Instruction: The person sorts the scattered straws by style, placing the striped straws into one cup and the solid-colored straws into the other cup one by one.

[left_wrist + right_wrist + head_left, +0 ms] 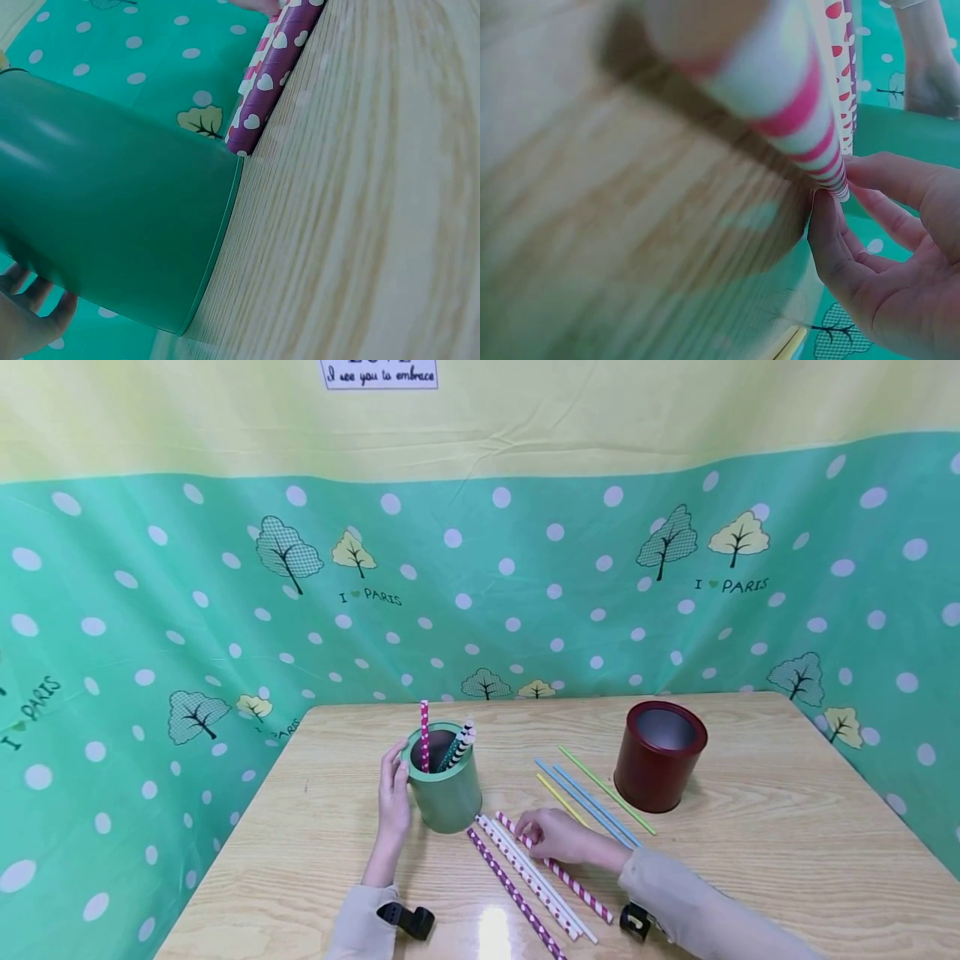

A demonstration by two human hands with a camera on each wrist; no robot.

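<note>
My left hand (395, 789) holds the left side of a green can (450, 797), its fingers up near the rim. In the left wrist view, the fingertips (66, 306) touch the can's wall. Several patterned straws stand in the can, among them a magenta dotted straw (425, 735). My right hand (558, 837) pinches a pink-and-white striped straw (581, 892) between thumb and fingers. The straw lies along the table in both the head and right wrist views. Left of it lie white straws with red spots (534, 881) and a purple straw with white hearts (517, 897).
A dark red can (656, 768) stands at the right of the wooden table (795, 827). Between it and my right hand lie a green straw (607, 791), blue straws (596, 806) and a yellow straw (558, 796). A dotted green curtain (525, 585) hangs behind the table.
</note>
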